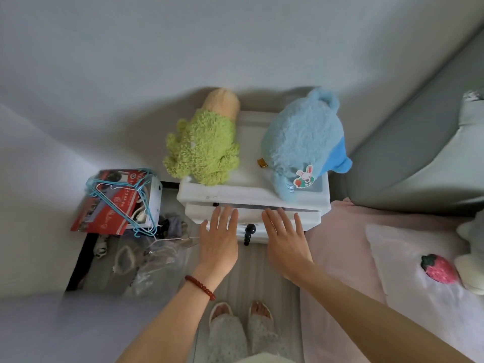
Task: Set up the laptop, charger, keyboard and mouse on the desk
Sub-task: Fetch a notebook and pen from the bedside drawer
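No laptop, charger, keyboard or mouse shows in the head view. A small white nightstand stands against the wall. Its top drawer is pulled out a little, showing a dark gap under the top. My left hand and my right hand lie flat against the drawer front, fingers spread, one on each side of the dark knob. Neither hand holds anything. What is inside the drawer is hidden.
A green plush and a blue plush sit on the nightstand top. To the left, a box with a red booklet and blue hangers stands above clutter on the floor. A pink bed with a strawberry pillow lies to the right.
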Tool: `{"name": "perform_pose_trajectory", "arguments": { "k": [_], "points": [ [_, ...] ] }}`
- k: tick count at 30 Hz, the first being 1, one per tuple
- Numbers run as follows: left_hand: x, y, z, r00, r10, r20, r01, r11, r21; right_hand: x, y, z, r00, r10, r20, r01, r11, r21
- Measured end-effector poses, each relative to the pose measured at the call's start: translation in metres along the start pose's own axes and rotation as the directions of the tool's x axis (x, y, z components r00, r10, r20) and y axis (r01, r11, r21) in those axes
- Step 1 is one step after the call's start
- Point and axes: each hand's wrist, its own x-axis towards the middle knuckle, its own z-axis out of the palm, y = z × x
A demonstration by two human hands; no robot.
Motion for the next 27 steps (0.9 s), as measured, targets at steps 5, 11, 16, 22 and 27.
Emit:
{"name": "perform_pose_trajectory", "arguments": {
  "k": [5, 11, 16, 22, 27],
  "points": [
    [0.011, 0.003, 0.0, 0.992, -0.015, -0.127, 0.016, 1.0, 0.007, 0.007, -0.007, -0.009, 0.99, 0.105, -0.099, -0.096, 0.991, 0.093],
    [-0.006, -0.006, -0.004, 0.987, 0.016, -0.159, -0.046, 0.981, -0.188, -0.014, -0.008, -0.01, 0.982, 0.05, -0.185, -0.047, 0.999, 0.021],
    [-0.051, -0.01, 0.006, 0.978, 0.048, -0.201, -0.105, 0.952, -0.286, -0.048, -0.014, 0.001, 0.978, -0.082, -0.194, 0.106, 0.987, 0.117],
    [-0.086, -0.016, 0.018, 0.988, 0.067, -0.139, -0.105, 0.95, -0.292, -0.081, -0.021, 0.013, 0.981, -0.169, -0.092, 0.183, 0.965, 0.186],
    [-0.088, -0.017, 0.017, 0.998, 0.045, -0.044, -0.057, 0.938, -0.342, -0.083, -0.024, 0.014, 0.987, -0.146, -0.071, 0.159, 0.955, 0.25]
  ]
}}
